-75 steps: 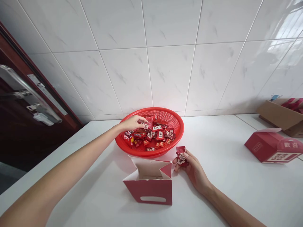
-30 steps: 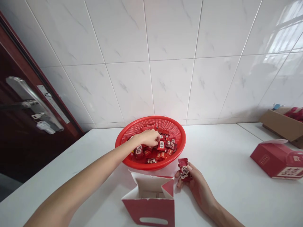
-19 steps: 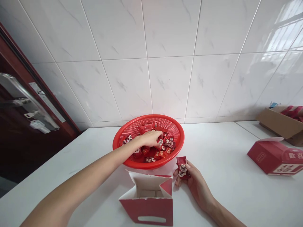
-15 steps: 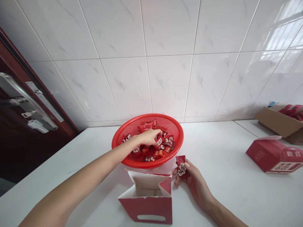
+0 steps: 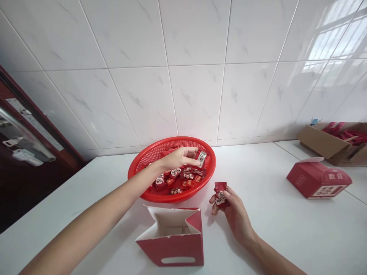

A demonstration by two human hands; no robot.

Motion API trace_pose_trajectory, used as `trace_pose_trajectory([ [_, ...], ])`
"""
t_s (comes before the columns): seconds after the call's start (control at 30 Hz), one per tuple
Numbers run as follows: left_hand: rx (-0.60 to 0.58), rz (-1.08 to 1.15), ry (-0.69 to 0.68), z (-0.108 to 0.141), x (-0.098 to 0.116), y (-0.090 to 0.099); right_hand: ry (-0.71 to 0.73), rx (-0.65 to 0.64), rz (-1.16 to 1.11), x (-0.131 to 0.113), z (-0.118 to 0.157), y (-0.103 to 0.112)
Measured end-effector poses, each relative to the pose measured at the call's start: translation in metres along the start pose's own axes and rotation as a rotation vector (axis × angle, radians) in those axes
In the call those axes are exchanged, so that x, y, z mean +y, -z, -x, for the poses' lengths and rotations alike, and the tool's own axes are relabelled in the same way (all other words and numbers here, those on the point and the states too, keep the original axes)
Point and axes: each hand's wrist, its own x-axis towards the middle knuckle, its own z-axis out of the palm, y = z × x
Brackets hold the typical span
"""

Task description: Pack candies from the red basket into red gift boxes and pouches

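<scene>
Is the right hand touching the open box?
Apart. In the head view, a strip of white tabletop shows between the right hand and the open box. That hand holds a wrapped candy.

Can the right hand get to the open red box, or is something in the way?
Probably yes. The right hand is just beside the open red box, and nothing seems to stand between them. Its fingers hold a wrapped candy, though, which might make grabbing awkward.
</scene>
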Motion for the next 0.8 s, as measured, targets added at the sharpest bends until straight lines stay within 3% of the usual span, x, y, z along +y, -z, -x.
trace_pose_trajectory([
  [0.1,-0.091,0.040,-0.041,0.002,0.020,-0.024,0.102,0.058,0.024,-0.014,0.000,0.000],
  [0.23,-0.143,-0.138,-0.015,-0.003,0.030,-0.050,0.184,0.026,0.038,-0.028,0.001,-0.002],
  [0.43,-0.250,-0.388,0.010,-0.012,0.035,-0.068,0.169,0.041,0.119,-0.031,0.003,0.000],
  [0.53,-0.176,-0.592,0.007,-0.013,0.044,-0.058,0.145,0.095,0.155,-0.031,0.002,0.004],
  [0.63,-0.020,-0.653,-0.022,-0.017,0.041,-0.028,0.129,0.138,0.201,-0.031,0.001,0.006],
  [0.7,0.025,-0.687,0.034,-0.021,0.029,-0.006,0.111,0.137,0.216,-0.029,0.000,0.007],
  [0.73,0.000,-0.725,0.097,-0.022,0.020,0.003,0.102,0.133,0.218,-0.028,0.000,0.007],
  [0.8,-0.157,-0.819,0.217,-0.024,0.002,0.014,0.082,0.125,0.220,-0.024,-0.001,0.008],
])
